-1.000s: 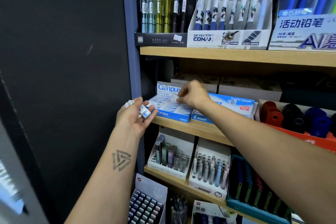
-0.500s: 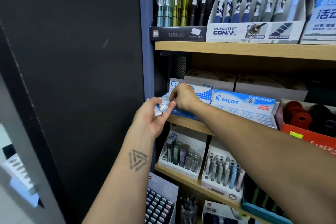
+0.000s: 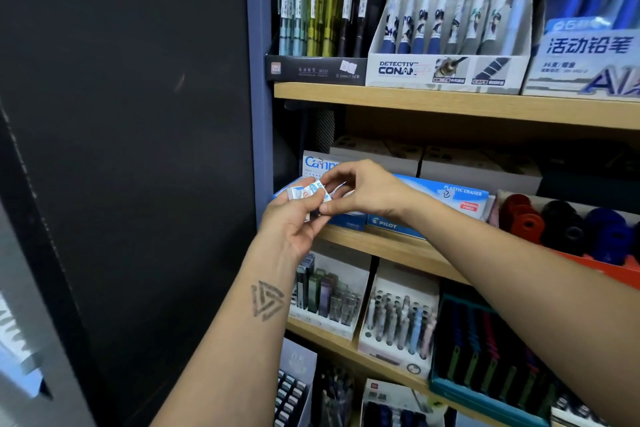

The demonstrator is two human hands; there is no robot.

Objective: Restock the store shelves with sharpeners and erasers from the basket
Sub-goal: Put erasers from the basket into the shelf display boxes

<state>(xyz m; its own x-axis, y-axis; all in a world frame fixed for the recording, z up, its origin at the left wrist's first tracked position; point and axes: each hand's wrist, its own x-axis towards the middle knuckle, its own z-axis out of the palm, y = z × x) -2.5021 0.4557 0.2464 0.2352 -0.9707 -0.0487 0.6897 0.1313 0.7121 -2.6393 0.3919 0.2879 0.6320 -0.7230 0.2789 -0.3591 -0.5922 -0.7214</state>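
I'm holding a small stack of wrapped erasers (image 3: 309, 193) in my left hand (image 3: 294, 222) — my right hand (image 3: 360, 189) is pinching the rightmost one. The Campus eraser box (image 3: 320, 165) is lying just behind, nearer my right.

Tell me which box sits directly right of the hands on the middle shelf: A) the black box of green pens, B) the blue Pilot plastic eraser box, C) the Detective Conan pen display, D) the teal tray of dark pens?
B: the Pilot plastic eraser box lies on the middle shelf just right of the right hand, which meets the left hand over small wrapped erasers.
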